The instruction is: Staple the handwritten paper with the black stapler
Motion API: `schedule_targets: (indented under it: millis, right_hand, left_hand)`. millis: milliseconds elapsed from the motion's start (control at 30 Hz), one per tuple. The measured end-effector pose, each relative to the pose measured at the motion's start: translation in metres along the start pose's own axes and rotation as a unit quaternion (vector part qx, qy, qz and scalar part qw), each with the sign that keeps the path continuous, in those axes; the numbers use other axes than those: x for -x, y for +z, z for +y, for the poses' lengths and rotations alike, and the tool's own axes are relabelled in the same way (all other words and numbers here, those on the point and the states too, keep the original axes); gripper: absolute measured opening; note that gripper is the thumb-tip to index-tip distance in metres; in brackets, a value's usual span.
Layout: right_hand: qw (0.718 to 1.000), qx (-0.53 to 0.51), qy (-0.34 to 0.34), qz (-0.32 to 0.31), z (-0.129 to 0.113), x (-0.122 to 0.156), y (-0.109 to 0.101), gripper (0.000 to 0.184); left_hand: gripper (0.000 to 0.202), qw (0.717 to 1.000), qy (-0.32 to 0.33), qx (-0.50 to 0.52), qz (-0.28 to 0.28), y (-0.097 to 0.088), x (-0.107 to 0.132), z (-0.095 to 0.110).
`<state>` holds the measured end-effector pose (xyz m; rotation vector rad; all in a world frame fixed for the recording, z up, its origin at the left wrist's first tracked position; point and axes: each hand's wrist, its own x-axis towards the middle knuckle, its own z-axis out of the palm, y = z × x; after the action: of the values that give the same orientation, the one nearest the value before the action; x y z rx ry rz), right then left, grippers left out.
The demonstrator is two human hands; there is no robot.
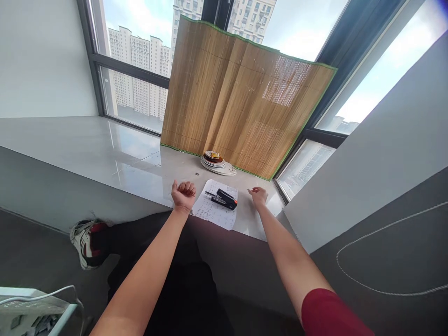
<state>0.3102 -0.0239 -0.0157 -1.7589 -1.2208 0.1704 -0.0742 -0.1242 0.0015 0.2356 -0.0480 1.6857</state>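
Observation:
A black stapler (223, 198) with an orange end lies on a printed sheet of paper (214, 211) near the front edge of a pale stone sill (105, 154). My left hand (183, 194) rests just left of the paper, curled into a loose fist with nothing visible in it. My right hand (258, 195) hovers just right of the paper, fingers bent and pinched toward the sheet; anything between them is too small to make out.
A stack of white plates (217, 164) with a small dish on top stands behind the paper. A bamboo mat (241, 93) leans against the window. A grey wall (367, 154) closes the right side. A sneaker (86, 240) lies on the dark floor at left.

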Motion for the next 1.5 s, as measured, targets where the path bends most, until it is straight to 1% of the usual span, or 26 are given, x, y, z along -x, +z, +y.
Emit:
schedule_targets:
  millis: [167, 233, 300, 367, 433, 567, 667, 767, 900, 967, 1000, 1067, 1133, 1167, 1267, 1300, 1333, 1433, 1500]
  right_hand:
    - [0.998, 0.048, 0.005, -0.028, 0.007, 0.001, 0.012, 0.013]
    - [0.997, 0.069, -0.007, -0.041, 0.007, 0.002, 0.011, 0.014]
    - [0.994, 0.094, -0.021, -0.053, 0.007, 0.005, 0.005, 0.016]
    - [0.989, 0.128, -0.032, -0.061, 0.010, 0.011, -0.006, 0.013]
    - [0.981, 0.171, -0.045, -0.075, 0.017, 0.022, -0.024, 0.010]
    - [0.954, 0.247, -0.107, -0.133, 0.036, 0.056, -0.064, 0.020]
    - [0.934, 0.281, -0.151, -0.160, 0.049, 0.079, -0.086, 0.020]
    - [0.921, 0.300, -0.174, -0.175, 0.056, 0.092, -0.095, 0.020]
    - [0.916, 0.314, -0.177, -0.175, 0.057, 0.094, -0.092, 0.022]
    - [0.916, 0.316, -0.180, -0.171, 0.056, 0.093, -0.090, 0.022]
    - [0.916, 0.315, -0.183, -0.170, 0.055, 0.093, -0.090, 0.023]
    - [0.916, 0.314, -0.187, -0.167, 0.054, 0.094, -0.090, 0.022]
    - [0.915, 0.315, -0.189, -0.165, 0.054, 0.094, -0.091, 0.022]
    - [0.915, 0.316, -0.189, -0.164, 0.053, 0.095, -0.091, 0.022]
    - [0.916, 0.318, -0.185, -0.162, 0.053, 0.095, -0.091, 0.021]
    - [0.916, 0.317, -0.183, -0.161, 0.053, 0.095, -0.091, 0.021]
    - [0.917, 0.317, -0.181, -0.161, 0.053, 0.095, -0.091, 0.021]
    - [0.919, 0.313, -0.176, -0.164, 0.052, 0.096, -0.092, 0.022]
    - [0.920, 0.309, -0.177, -0.164, 0.051, 0.096, -0.092, 0.023]
  left_hand:
    - [0.063, 1.000, 0.002, -0.007, 0.001, 0.000, 0.001, 0.000]
    - [0.062, 1.000, 0.002, -0.009, 0.000, 0.000, 0.001, 0.000]
    - [0.062, 1.000, 0.001, -0.011, 0.000, 0.000, 0.001, 0.000]
    - [0.061, 1.000, 0.002, -0.017, 0.001, 0.000, 0.001, 0.001]
    - [0.060, 1.000, 0.006, -0.023, 0.001, 0.000, 0.001, 0.002]
    - [0.058, 0.998, 0.026, -0.055, 0.004, 0.001, -0.001, 0.004]
    - [0.055, 0.993, 0.046, -0.111, 0.017, 0.002, -0.004, 0.006]
    - [0.055, 0.973, 0.082, -0.214, 0.025, 0.000, -0.005, 0.007]
    - [0.055, 0.937, 0.111, -0.332, 0.024, -0.006, -0.005, 0.006]
    - [0.054, 0.917, 0.116, -0.381, 0.022, -0.008, -0.011, 0.004]
    - [0.054, 0.904, 0.119, -0.411, 0.021, -0.009, -0.018, 0.003]
    - [0.054, 0.868, 0.123, -0.481, 0.020, -0.008, -0.038, -0.001]
    - [0.054, 0.818, 0.121, -0.562, 0.014, -0.005, -0.065, -0.004]
    - [0.050, 0.786, 0.116, -0.607, 0.007, -0.004, -0.080, -0.006]
    - [0.027, 0.666, 0.089, -0.740, -0.027, -0.008, -0.120, -0.008]
    - [0.019, 0.624, 0.079, -0.776, -0.038, -0.012, -0.130, -0.007]
    - [0.016, 0.582, 0.067, -0.809, -0.050, -0.017, -0.137, -0.007]
    - [0.039, 0.466, 0.024, -0.880, -0.082, -0.035, -0.146, -0.004]
    - [0.046, 0.403, 0.000, -0.909, -0.104, -0.046, -0.144, -0.003]
